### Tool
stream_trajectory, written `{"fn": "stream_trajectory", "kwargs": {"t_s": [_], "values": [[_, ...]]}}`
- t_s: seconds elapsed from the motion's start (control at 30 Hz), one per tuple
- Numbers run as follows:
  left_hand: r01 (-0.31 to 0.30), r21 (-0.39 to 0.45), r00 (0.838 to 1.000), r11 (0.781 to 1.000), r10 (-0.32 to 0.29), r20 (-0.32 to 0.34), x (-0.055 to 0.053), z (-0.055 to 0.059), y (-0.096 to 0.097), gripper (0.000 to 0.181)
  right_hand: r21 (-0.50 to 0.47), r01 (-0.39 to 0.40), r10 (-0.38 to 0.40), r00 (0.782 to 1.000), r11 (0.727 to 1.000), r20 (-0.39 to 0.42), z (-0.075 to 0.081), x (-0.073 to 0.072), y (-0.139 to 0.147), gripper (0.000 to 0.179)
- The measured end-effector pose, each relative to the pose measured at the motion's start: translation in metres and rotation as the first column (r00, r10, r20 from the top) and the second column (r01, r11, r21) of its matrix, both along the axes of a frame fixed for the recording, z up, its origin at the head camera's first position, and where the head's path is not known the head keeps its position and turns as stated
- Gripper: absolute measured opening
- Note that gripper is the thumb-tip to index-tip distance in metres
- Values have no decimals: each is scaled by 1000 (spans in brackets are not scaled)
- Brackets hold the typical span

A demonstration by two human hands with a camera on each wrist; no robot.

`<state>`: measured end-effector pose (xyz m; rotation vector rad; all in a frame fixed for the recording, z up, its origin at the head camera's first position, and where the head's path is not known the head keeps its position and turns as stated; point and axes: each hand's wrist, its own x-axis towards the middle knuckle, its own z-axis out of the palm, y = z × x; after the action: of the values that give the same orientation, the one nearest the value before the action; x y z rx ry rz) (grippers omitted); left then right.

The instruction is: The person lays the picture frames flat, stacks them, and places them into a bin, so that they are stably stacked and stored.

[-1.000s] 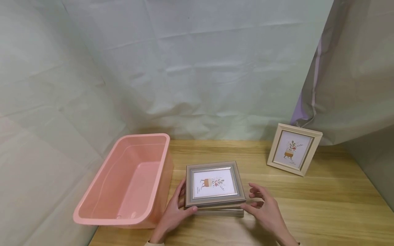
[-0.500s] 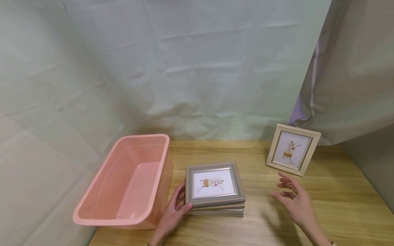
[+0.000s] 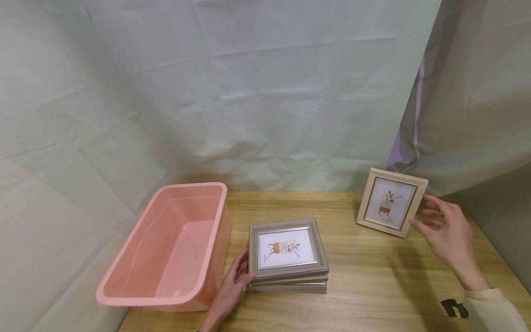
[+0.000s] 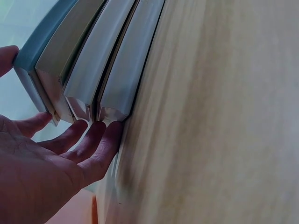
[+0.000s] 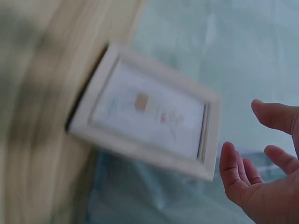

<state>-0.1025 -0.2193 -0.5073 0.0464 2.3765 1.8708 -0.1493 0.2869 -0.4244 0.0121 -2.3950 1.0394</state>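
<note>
Resting against the left side of a stack of picture frames (image 3: 288,256), the left hand (image 3: 230,286) has its fingers loosely extended and its thumb at the top frame's near corner; its forearm is cut off below. The stack lies flat on the wooden table (image 3: 352,272). Four frame edges show in the left wrist view, but only the uppermost picture, a potted plant turned sideways, can be seen; its caption is too small to read. Close by, the pale right sleeve (image 3: 493,306) runs out of view, a small dark object (image 3: 455,308) at its cuff, hard to make out. Left of the stack stands a pink tub (image 3: 221,258), its near outer wall partly hidden under the rim. Farther off, the right hand (image 3: 450,228), thumb and fingers apart, is at the right edge of a cream frame (image 3: 392,203); the right wrist view, blurred, shows a gap between them. That frame stands tilted back on the table, its support hidden. Creased pale cloth (image 3: 269,92) hangs behind.
</note>
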Motion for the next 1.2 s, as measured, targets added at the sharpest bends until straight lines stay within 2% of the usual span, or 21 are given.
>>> {"fn": "stream_trajectory", "kwargs": {"t_s": [0.13,0.23,0.37,0.53,0.73,0.97,1.2], "values": [[-1,7,1000,1000,1,-10,0,0,0,71,122,9,-3,999,993,-45,6,-18,24,78],[-3,17,1000,1000,3,-15,0,0,0,70,180,-8,8,1000,984,0,9,-32,38,80],[1,37,1000,999,0,-22,1,-1,-1,70,225,-77,62,995,971,75,12,-50,53,81],[4,48,999,999,-2,-33,1,-3,-1,69,262,-171,149,983,950,104,10,-68,68,78],[10,42,999,999,-8,-47,0,-4,-1,68,237,-235,214,970,943,114,4,-77,77,73],[-6,63,999,998,8,-32,0,-1,-1,67,210,-287,263,955,934,135,2,-85,79,70],[-5,65,999,998,7,-36,2,-3,-3,67,202,-318,275,937,926,215,-2,-88,80,68]]}}
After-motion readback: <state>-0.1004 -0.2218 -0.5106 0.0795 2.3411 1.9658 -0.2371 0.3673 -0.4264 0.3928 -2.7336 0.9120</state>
